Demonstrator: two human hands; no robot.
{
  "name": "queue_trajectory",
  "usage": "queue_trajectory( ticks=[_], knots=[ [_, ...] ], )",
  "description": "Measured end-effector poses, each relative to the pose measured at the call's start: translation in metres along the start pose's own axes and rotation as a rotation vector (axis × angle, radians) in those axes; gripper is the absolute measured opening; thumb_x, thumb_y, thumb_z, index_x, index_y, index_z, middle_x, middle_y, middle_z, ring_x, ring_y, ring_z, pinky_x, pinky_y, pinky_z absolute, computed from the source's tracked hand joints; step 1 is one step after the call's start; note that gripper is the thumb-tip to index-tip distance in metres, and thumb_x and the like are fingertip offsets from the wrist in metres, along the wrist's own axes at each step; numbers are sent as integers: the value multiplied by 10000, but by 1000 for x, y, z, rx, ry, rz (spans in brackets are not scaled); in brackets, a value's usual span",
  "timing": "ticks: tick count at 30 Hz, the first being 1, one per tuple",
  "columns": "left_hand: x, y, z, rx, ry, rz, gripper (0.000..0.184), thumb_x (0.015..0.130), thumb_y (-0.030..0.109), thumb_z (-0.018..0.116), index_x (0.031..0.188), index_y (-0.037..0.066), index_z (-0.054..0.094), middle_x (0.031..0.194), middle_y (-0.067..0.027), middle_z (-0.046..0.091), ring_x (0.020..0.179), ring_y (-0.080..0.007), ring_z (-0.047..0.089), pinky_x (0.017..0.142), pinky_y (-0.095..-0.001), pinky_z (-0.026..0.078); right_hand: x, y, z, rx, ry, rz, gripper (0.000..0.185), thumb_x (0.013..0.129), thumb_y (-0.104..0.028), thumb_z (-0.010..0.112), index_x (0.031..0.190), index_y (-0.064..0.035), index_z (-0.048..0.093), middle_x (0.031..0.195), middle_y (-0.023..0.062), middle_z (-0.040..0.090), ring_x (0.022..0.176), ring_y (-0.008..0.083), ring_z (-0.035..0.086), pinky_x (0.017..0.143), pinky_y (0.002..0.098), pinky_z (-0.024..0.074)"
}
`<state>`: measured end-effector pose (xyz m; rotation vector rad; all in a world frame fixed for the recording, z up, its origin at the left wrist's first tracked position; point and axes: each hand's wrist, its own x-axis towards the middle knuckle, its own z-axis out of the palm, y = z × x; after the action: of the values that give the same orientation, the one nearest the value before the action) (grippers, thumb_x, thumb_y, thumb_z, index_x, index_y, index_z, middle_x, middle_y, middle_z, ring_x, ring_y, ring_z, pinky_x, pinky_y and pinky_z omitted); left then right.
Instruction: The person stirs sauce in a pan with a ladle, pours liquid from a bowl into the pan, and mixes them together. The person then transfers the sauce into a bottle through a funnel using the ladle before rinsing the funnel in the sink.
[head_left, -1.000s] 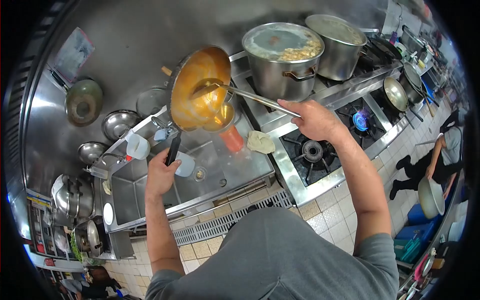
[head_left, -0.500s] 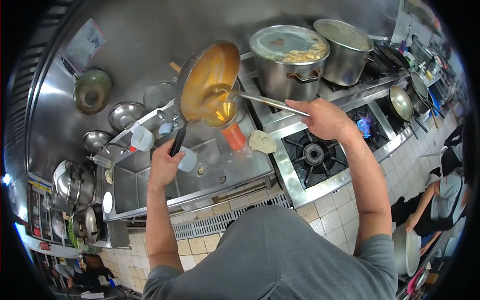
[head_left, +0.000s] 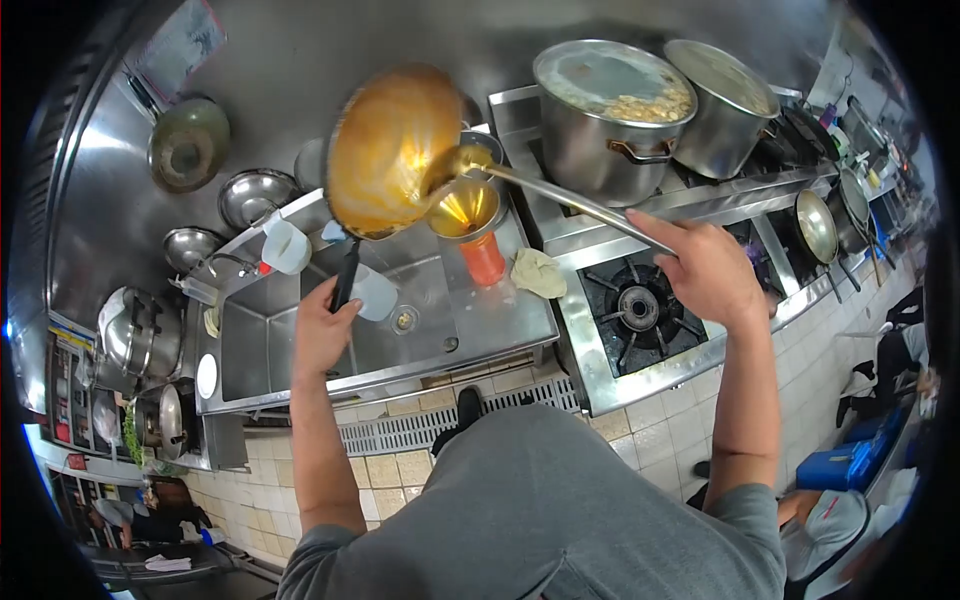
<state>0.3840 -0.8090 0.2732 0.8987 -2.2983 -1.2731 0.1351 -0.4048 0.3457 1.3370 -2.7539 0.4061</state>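
Observation:
My left hand [head_left: 325, 328] is closed round the black handle of a wok [head_left: 385, 150], which is tilted up with an orange-brown coating of sauce inside. In my right hand [head_left: 712, 268] is the long metal handle of a ladle [head_left: 580, 205]; its bowl is blurred at the wok's right edge. Just below the ladle bowl a metal funnel [head_left: 465, 208] sits on an orange-red container [head_left: 483, 260] on the steel counter. A pale folded cloth [head_left: 538, 273] lies right of the container.
Two big pots [head_left: 613, 150] of liquid stand at the back right, behind a gas burner [head_left: 638, 308]. A sink [head_left: 270, 345] with a white plastic jug [head_left: 287, 247] is on the left. Pans [head_left: 816, 227] sit further right. Another person [head_left: 830, 530] is at the lower right.
The wok has swung left, its inside turned more toward me. My right hand has moved right and down with the ladle, whose bowl is now right of the wok's middle. The other person has come closer.

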Motion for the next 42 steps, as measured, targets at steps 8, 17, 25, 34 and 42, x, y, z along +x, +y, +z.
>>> queue_trajectory(
  ticks=[8, 17, 25, 34, 42],
  knots=[
    [-24, -134, -164, -8, -109, -219, 124, 893, 9, 683, 1011, -9, 652, 599, 43, 513, 471, -29, 454, 427, -232, 334, 24, -103, 77, 504, -170, 85, 590, 769, 56, 742, 1334, -89, 659, 1071, 205, 724, 855, 297, 717, 724, 365, 549],
    [56, -326, -137, 47, -524, -503, 237, 906, 179, 726, 802, -14, 636, 606, -48, 601, 474, -140, 584, 444, -319, 454, 106, -197, 321, 647, -545, 104, 454, 898, -75, 666, 1345, -30, 603, 907, 182, 719, 768, 209, 697, 700, 362, 551],
    [150, -519, -36, -172, -701, -711, 262, 911, 202, 723, 786, -2, 616, 643, -75, 627, 481, -130, 563, 474, -307, 472, 167, -249, 467, 1027, -867, 687, 183, 965, -176, 612, 1001, 2, 594, 745, 96, 635, 614, 176, 654, 509, 333, 526],
    [144, -600, -10, 627, -751, -481, 433, 883, 317, 713, 1228, 58, 685, 1204, -251, 675, 1170, -444, 615, 1018, -468, 489, 147, -254, 458, 1364, -838, 768, 285, 963, -161, 645, 1183, 21, 637, 841, 80, 672, 662, 153, 648, 587, 291, 529],
    [372, -394, -10, 376, -43, 439, 487, 923, 161, 618, 1378, 4, 544, 1401, -233, 576, 1307, -392, 543, 1120, -441, 433, 119, -235, 343, 809, -858, 641, 333, 949, -306, 651, 1128, -42, 744, 910, 171, 745, 832, 268, 713, 794, 382, 556]
  ],
)
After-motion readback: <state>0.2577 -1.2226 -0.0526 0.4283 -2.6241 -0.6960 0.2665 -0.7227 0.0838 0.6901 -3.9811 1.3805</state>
